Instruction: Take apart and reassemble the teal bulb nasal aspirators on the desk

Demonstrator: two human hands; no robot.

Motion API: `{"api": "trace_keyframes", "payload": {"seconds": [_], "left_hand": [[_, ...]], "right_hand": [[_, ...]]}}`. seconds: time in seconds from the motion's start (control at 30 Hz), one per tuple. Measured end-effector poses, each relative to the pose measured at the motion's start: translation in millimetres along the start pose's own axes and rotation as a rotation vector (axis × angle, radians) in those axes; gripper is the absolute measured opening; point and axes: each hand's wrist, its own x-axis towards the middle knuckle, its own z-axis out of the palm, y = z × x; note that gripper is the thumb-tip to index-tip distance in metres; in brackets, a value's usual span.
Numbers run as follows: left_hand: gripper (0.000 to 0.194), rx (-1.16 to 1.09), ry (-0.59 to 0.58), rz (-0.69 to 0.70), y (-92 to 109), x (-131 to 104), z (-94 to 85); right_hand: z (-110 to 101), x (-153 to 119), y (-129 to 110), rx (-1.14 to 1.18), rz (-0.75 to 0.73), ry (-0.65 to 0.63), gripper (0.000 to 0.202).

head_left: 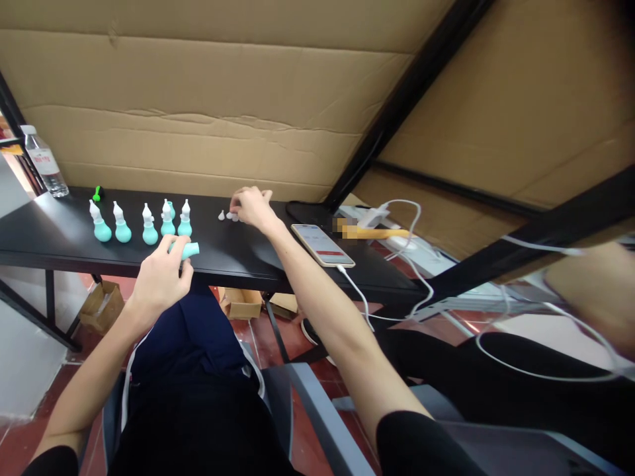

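Note:
My left hand (166,274) is closed round a teal bulb (190,250) at the table's front edge, its open neck pointing right. Behind it, several teal bulbs with white pointed tips stand upright in a row, among them one at the left end (102,229) and one at the right end (184,226). My right hand (252,206) reaches to the back of the table, fingers bent down over small white tips (233,216); whether it pinches one is hidden. Just left of those fingers lies another small white tip (221,215).
A water bottle (45,162) stands at the table's back left, near a small green object (97,193). Right of my right forearm lies a phone (322,245) with a white cable. Cardboard (208,86) rises behind the black table (238,254). Another person sits at the right.

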Motion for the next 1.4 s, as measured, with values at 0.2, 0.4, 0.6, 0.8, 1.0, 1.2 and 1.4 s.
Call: {"api": "trace_keyframes", "payload": {"seconds": [0.2,0.4,0.6,0.8,1.0,1.2,1.4], "left_hand": [[0.027,-0.178,0.003,0.117,3.3,-1.8,0.6],[0.026,-0.313,-0.097,0.271,17.1,-6.0,2.1],[0.012,-0.188,-0.067,0.315,13.3,-3.6,4.3],[0.020,-0.068,-0.117,0.395,6.7,-1.1,2.1],[0.026,-0.026,-0.058,0.434,8.8,-1.8,3.7],[0.028,-0.020,-0.046,0.407,9.9,-4.6,1.6],[0.030,0.028,-0.068,0.299,6.5,-2.6,0.0]], "right_hand": [[-17.7,-114.9,-44.1,1.074,-0.054,-0.009,0.040],[-10.0,-203.2,-93.1,1.171,0.022,0.129,0.042],[-14.3,-201.0,-90.0,1.093,-0.021,0.196,0.039],[-10.7,-200.4,-87.9,1.122,-0.050,0.122,0.037],[-11.0,-200.2,-88.8,1.136,-0.030,0.143,0.030],[-13.3,-203.4,-93.4,1.034,-0.064,0.192,0.022],[-8.5,-176.2,-67.3,1.152,0.008,0.217,0.023]]}}
